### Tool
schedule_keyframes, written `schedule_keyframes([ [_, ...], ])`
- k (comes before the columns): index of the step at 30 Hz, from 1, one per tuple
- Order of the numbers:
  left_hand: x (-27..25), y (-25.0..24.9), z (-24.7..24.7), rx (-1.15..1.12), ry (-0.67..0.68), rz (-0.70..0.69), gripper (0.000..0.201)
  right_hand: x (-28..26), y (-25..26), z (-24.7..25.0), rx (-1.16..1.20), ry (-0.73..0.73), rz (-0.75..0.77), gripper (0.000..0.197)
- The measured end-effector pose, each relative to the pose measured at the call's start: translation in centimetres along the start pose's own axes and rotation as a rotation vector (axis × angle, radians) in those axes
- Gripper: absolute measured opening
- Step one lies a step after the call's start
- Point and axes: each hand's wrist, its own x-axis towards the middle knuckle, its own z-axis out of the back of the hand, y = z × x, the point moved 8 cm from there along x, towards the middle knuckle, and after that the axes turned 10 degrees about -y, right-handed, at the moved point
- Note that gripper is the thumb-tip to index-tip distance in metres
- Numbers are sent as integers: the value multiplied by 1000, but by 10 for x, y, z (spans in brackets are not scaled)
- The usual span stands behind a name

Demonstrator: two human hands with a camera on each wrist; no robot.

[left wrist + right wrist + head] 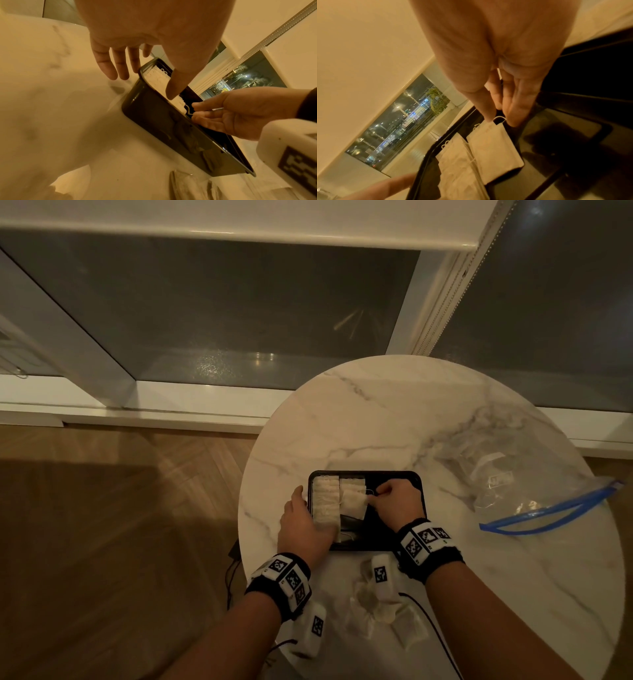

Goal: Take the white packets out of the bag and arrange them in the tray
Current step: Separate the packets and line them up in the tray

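Observation:
A black tray (394, 474) sits on the round marble table (394, 412). White packets (325, 501) lie in a column along its left side. My right hand (376, 494) pinches the string of another white packet (352, 501), which lies beside that column. In the right wrist view my thumb and fingers (500, 119) hold that string loop above the packet (494, 147). My left hand (303, 518) rests at the tray's left rim, fingers straight outside the wall and thumb on the packets (157, 79). The clear bag (507, 484) with a blue zip lies open to the right.
Several loose packets (373, 607) lie on the table between my wrists, near the front edge. The tray's right half is bare black. A dark cable (233, 570) hangs by the table's left edge above the wooden floor. A window runs behind the table.

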Motion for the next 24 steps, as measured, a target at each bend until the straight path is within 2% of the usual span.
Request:
schedule_keyframes([
  [5,2,-11,-11,74,11,17,106,-10,-4,-17,-4,91,-98,10],
  [10,3,-12,-13,112,6,34,109,-10,1,-18,37,70,-121,6],
  [13,3,-11,-11,128,4,38,112,-8,3,-16,56,60,-104,16],
  [16,2,-11,-10,142,10,36,114,-8,0,-15,55,57,-121,10],
  [21,2,-12,-9,125,6,28,114,-7,-5,-12,90,32,-107,10],
  [24,-1,-15,0,124,-48,7,110,-8,-6,-3,172,-2,-75,12],
])
